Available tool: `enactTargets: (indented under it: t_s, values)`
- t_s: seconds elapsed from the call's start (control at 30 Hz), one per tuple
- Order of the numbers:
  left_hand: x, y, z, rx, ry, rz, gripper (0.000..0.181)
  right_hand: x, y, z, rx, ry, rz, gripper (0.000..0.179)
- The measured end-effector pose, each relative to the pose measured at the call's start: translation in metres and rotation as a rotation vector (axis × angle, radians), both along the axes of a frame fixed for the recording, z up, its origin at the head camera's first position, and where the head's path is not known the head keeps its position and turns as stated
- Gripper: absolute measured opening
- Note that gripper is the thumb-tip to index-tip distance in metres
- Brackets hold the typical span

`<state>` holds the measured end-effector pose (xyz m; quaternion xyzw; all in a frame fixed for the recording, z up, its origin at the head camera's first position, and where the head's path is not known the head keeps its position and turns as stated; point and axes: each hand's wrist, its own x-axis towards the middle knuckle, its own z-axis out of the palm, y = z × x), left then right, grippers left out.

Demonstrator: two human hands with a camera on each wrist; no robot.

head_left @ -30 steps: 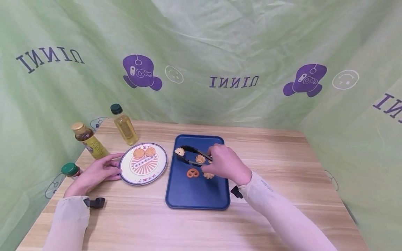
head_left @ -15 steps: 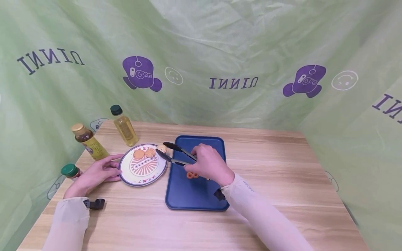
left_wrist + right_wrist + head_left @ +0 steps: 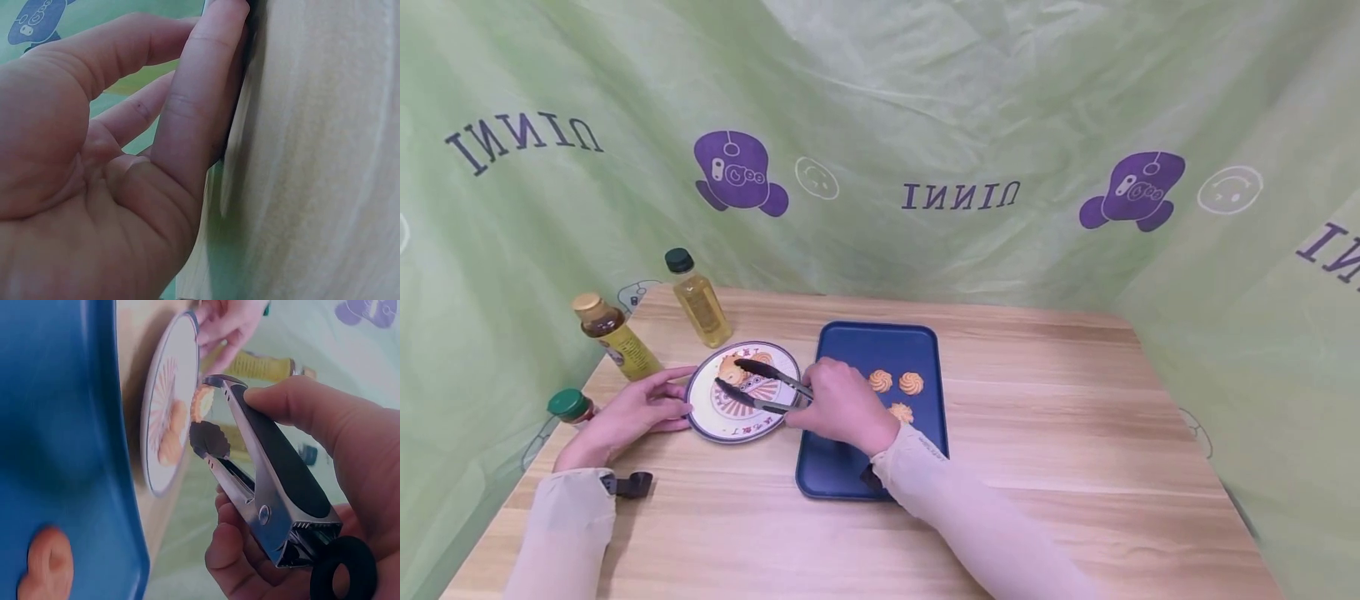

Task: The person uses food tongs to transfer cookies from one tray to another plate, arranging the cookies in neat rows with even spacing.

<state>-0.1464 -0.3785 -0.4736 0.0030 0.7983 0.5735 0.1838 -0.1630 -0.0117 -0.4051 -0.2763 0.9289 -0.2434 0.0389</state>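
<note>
Left of the plate (image 3: 703, 415), an off-white left sleeve (image 3: 561, 533) ends at a black strap (image 3: 617, 485) with a small dark fitting (image 3: 638, 484). Right of it, a matching right sleeve (image 3: 970, 525), lightly creased, bears tiny lettering (image 3: 933, 448) near its cuff (image 3: 889, 450), where a black piece (image 3: 870, 477) shows.

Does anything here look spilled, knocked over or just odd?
Nothing looks spilled or knocked over; both bottles by the plate stand upright. Only the lettering on the green backdrop looks odd: it appears flipped.
</note>
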Motion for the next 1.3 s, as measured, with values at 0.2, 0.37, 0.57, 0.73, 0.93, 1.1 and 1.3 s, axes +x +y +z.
enactTargets:
  t_s: [0.2,0.37,0.57,0.73,0.93,1.1,1.3]
  values:
    - [0.0,0.0,-0.001,0.011,0.003,0.011,0.08,0.003,-0.021,-0.007,0.032,0.054,0.018,0.03]
    - [0.0,0.0,-0.001,0.024,0.012,0.004,0.08,0.004,-0.028,-0.012,0.07,0.073,0.012,0.033]
    - [-0.001,0.001,-0.002,0.029,0.011,0.005,0.08,0.004,-0.031,-0.013,0.103,0.081,0.017,0.032]
    - [-0.001,0.001,-0.001,0.016,-0.001,0.022,0.08,0.005,-0.03,-0.012,0.106,0.073,0.028,0.032]
    - [0.0,0.001,-0.001,0.025,0.011,0.013,0.079,0.005,-0.03,-0.012,0.101,0.076,0.031,0.031]
    - [0.001,0.002,0.0,0.039,0.005,0.014,0.079,0.008,-0.025,-0.012,0.077,0.085,0.043,0.031]
    - [0.002,0.001,0.0,0.026,0.005,0.008,0.079,0.012,-0.007,-0.004,0.018,0.053,0.066,0.037]
